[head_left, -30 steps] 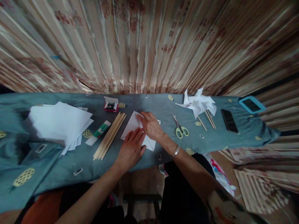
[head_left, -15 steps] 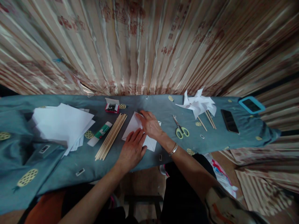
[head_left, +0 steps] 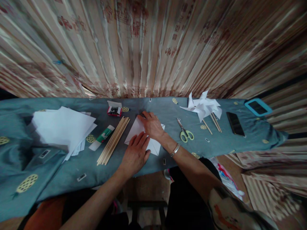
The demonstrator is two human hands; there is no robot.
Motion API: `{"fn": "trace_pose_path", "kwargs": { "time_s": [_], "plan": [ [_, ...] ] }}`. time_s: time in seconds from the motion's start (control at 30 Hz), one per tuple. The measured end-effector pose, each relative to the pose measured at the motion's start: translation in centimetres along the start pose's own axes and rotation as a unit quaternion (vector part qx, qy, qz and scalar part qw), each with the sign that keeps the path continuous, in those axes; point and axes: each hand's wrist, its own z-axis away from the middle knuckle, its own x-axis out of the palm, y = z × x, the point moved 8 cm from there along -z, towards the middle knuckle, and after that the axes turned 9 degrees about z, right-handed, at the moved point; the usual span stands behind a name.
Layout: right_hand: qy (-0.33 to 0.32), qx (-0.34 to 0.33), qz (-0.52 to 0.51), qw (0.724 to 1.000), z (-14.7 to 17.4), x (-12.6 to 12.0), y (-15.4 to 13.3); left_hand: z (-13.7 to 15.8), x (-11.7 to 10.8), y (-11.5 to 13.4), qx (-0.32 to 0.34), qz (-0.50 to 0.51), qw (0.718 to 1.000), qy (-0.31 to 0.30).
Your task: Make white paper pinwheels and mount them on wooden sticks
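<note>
A white sheet of paper (head_left: 154,146) with crease lines lies on the cloth in front of me, partly covered by both hands. My left hand (head_left: 136,154) rests flat on its near left part, fingers stretched out. Across the upper part of the sheet lies my right hand (head_left: 153,126), fingers extended to the far left and pressing on the paper. Just left of the sheet is a bundle of wooden sticks (head_left: 114,140). Scissors with green handles (head_left: 186,134) lie to the right of my right hand.
Loose white sheets (head_left: 63,126) are piled at left. Near the sticks are a green and white box (head_left: 103,136) and an open red box (head_left: 114,111) of small dark pieces. White paper pinwheels (head_left: 203,105), a phone (head_left: 235,124) and a blue-framed device (head_left: 258,107) lie at right. A curtain (head_left: 144,64) hangs behind.
My right hand has shifted slightly toward the far left over the paper. My left hand stays in nearly the same place. The other things have not moved.
</note>
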Motion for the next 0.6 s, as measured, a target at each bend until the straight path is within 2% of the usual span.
{"fn": "trace_pose_path", "kwargs": {
  "time_s": [0.3, 0.4, 0.5, 0.6],
  "plan": [
    [0.000, 0.013, 0.002, 1.000, -0.7, 0.2, 0.0, 0.1, 0.1, -0.1, -0.001, -0.002, 1.000, 0.011],
    [0.010, -0.001, -0.022, 1.000, -0.8, 0.2, 0.3, 0.1, 0.2, -0.2, 0.000, -0.007, 1.000, 0.007],
    [0.034, -0.013, -0.060, 0.998, 0.1, -0.3, 1.0, 0.1, 0.4, -0.3, 0.005, 0.002, 1.000, -0.006],
    [0.094, 0.006, -0.095, 0.991, 2.7, -1.3, 2.2, 0.2, 0.1, -0.3, 0.010, 0.025, 1.000, -0.003]
  ]
}}
